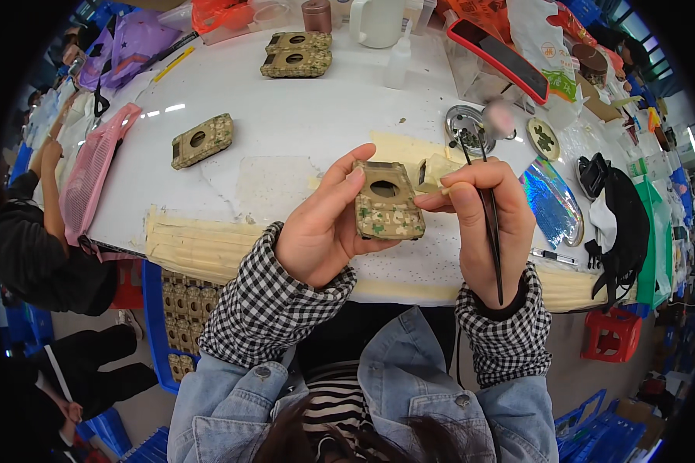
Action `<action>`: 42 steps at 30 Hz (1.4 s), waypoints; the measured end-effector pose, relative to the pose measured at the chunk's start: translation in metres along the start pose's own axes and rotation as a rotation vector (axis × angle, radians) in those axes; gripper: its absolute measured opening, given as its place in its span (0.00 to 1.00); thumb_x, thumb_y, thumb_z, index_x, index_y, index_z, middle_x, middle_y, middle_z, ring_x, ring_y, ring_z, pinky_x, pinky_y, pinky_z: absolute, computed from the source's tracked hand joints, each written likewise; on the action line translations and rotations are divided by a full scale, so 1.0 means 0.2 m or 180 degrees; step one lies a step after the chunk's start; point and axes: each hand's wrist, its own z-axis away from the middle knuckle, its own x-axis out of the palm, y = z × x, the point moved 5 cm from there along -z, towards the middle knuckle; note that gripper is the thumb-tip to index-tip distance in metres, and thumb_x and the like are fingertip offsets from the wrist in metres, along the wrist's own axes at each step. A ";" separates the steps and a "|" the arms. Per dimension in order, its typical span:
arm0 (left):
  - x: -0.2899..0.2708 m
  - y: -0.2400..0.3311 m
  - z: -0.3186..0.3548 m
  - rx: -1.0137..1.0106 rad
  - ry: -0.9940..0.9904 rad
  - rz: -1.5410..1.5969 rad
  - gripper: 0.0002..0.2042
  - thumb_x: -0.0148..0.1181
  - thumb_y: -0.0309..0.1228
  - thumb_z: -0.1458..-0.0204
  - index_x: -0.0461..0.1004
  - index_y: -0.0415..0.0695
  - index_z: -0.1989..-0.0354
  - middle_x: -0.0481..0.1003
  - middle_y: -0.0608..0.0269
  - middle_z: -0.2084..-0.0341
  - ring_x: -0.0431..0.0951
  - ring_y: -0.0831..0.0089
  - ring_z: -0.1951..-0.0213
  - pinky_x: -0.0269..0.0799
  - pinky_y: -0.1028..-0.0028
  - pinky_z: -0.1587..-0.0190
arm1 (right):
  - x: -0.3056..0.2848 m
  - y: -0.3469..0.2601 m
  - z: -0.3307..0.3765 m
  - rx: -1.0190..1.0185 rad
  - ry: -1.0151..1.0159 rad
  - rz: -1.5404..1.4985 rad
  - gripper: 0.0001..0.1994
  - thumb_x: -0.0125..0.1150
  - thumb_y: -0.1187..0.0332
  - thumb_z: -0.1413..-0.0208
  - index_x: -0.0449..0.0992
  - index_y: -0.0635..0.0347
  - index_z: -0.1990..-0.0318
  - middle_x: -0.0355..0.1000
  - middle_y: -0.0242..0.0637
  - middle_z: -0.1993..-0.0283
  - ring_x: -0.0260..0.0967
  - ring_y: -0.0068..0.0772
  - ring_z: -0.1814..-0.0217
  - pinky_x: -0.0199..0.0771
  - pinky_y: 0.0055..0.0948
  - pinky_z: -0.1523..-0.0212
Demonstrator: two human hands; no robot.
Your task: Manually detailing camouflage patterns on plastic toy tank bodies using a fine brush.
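Left hand [309, 243]: thumb and fingers closed on the sides of a camouflage vehicle shell [391, 222], held above the near edge of the white tabletop [286, 116]. Right hand [511, 231]: thumb and index nearly together beside the shell's right edge, black tweezers [496, 251] kept within the hand. Shell: boxy, mottled tan, green and brown, round opening through its top. Farther left, a similar shell [215, 136]; farther right, a round, shiny dish [459, 116] holding small dark pieces.
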 end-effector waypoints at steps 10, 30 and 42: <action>-0.01 -0.01 -0.02 0.0061 -0.0044 0.0060 0.22 0.32 0.39 0.36 0.45 0.49 0.35 0.62 0.41 0.44 0.74 0.47 0.53 0.80 0.71 0.59 | -0.26 -0.03 -0.01 -0.0486 0.1041 0.1084 0.03 0.54 0.75 0.42 0.70 0.67 0.65 0.71 0.35 0.72 0.71 0.22 0.69 0.67 0.19 0.67; -0.04 0.01 -0.01 0.0461 -0.0087 0.0500 0.22 0.30 0.36 0.36 0.50 0.41 0.36 0.59 0.36 0.44 0.74 0.48 0.54 0.81 0.74 0.60 | -0.33 -0.07 0.19 -0.0020 -0.0140 0.1696 0.18 0.62 0.75 0.49 0.69 0.69 0.51 0.75 0.43 0.61 0.72 0.32 0.56 0.66 0.25 0.52; -0.06 0.01 -0.03 0.0444 -0.0361 0.0685 0.22 0.29 0.36 0.36 0.49 0.39 0.36 0.56 0.33 0.42 0.73 0.46 0.52 0.81 0.72 0.57 | -0.38 0.24 0.36 0.1047 0.0359 0.0292 0.11 0.51 0.66 0.38 0.75 0.66 0.62 0.74 0.32 0.69 0.68 0.17 0.72 0.66 0.16 0.69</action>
